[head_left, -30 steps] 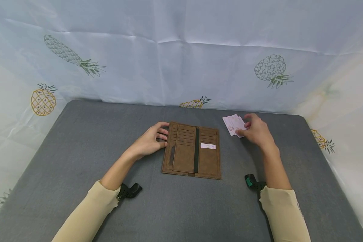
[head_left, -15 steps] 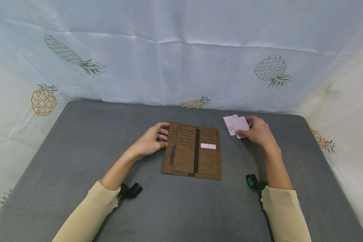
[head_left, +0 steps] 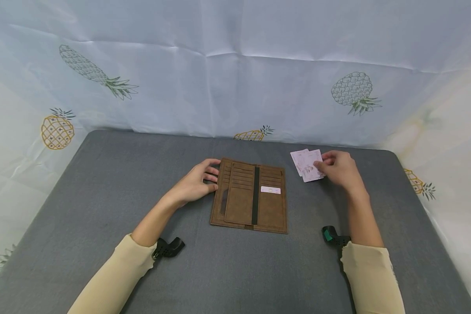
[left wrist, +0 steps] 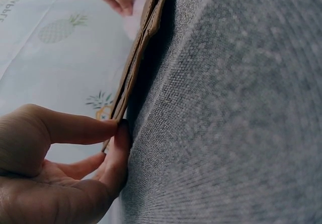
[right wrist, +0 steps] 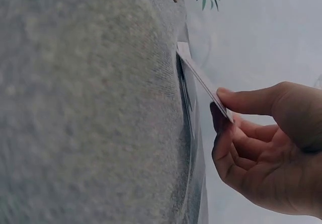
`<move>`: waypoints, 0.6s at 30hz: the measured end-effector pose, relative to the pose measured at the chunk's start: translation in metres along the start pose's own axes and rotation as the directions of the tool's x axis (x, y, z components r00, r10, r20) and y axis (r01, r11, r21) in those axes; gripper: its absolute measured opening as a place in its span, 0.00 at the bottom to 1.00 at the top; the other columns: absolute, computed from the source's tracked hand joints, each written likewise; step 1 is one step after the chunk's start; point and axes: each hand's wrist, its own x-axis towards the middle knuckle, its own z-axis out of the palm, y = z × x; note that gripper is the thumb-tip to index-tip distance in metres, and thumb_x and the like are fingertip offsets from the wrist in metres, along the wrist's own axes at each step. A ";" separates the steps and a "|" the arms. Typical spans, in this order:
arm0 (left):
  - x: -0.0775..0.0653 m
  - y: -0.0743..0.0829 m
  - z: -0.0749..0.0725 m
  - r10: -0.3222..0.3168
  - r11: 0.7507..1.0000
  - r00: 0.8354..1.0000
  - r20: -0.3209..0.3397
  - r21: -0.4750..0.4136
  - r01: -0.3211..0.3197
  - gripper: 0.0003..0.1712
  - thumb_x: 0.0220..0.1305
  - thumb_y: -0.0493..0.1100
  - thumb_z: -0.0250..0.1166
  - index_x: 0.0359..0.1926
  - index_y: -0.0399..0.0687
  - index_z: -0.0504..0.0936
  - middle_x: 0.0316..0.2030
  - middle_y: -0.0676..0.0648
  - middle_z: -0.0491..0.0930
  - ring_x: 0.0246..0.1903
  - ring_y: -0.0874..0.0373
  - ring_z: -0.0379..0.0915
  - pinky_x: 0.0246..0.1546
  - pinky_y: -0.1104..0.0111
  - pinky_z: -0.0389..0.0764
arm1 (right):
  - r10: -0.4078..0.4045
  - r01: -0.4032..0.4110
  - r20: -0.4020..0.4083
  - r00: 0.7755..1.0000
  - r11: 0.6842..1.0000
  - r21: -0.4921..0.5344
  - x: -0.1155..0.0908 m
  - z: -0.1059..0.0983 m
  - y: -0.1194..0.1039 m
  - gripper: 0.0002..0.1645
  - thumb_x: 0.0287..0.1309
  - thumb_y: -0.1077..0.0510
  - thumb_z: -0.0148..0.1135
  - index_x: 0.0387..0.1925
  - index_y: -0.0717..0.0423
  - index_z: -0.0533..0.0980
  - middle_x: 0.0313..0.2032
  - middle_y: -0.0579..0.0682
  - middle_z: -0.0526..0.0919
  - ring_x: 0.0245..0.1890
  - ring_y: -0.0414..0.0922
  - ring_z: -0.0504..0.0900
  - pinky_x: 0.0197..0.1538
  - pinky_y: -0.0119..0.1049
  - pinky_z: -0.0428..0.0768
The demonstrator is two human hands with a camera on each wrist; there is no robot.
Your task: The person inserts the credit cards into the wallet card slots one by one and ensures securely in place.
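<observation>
A brown wallet point(head_left: 272, 212) lies unfolded on the grey table, with one pale card point(head_left: 271, 190) tucked in a right-hand slot. My left hand point(head_left: 194, 182) grips the wallet's left edge; in the left wrist view the thumb point(left wrist: 83, 128) is on one face and fingers reach behind the other. To the wallet's right, my right hand point(head_left: 342, 170) pinches a pinkish printed card point(head_left: 311, 165) at its right side. That card is tilted up off the table in the right wrist view, and it overlaps a second pinkish card point(head_left: 297, 158) beneath.
The grey table point(head_left: 235, 270) carries the wallet and cards. A pale curtain point(head_left: 235, 87) printed with pineapples hangs along the back edge and both sides. Each wrist wears a black camera mount, the left one point(head_left: 168, 247) and the right one point(head_left: 335, 237) near the tabletop.
My right hand has shifted slightly right and drawn the upper card a little toward me, changing how it overlaps the lower one. The left hand and wallet stay put.
</observation>
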 end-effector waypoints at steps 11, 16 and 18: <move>0.001 -0.002 0.000 -0.001 1.000 1.000 0.001 0.001 0.001 0.40 0.64 0.32 0.61 0.73 0.53 0.55 0.59 0.42 0.68 0.55 0.48 0.71 0.48 0.60 0.77 | -0.072 0.072 -0.007 0.997 0.994 0.086 0.000 -0.004 0.000 0.20 0.67 0.57 0.53 0.51 0.71 0.72 0.42 0.65 0.80 0.27 0.35 0.75 0.29 0.29 0.77; 0.001 -0.002 0.000 -0.002 1.000 1.000 0.002 0.004 0.002 0.40 0.64 0.31 0.60 0.73 0.53 0.55 0.59 0.42 0.67 0.54 0.48 0.71 0.48 0.60 0.78 | -0.059 0.057 0.019 0.998 0.994 0.090 -0.002 -0.006 -0.004 0.20 0.66 0.59 0.51 0.52 0.72 0.71 0.43 0.65 0.79 0.27 0.36 0.76 0.29 0.28 0.78; 0.001 -0.002 0.001 -0.003 1.000 1.000 0.002 0.005 0.003 0.40 0.64 0.31 0.60 0.73 0.53 0.55 0.59 0.42 0.67 0.54 0.48 0.71 0.48 0.60 0.78 | -0.044 0.042 0.027 0.999 0.996 0.081 -0.002 -0.006 -0.004 0.21 0.66 0.59 0.51 0.53 0.72 0.70 0.43 0.64 0.78 0.27 0.37 0.75 0.29 0.28 0.77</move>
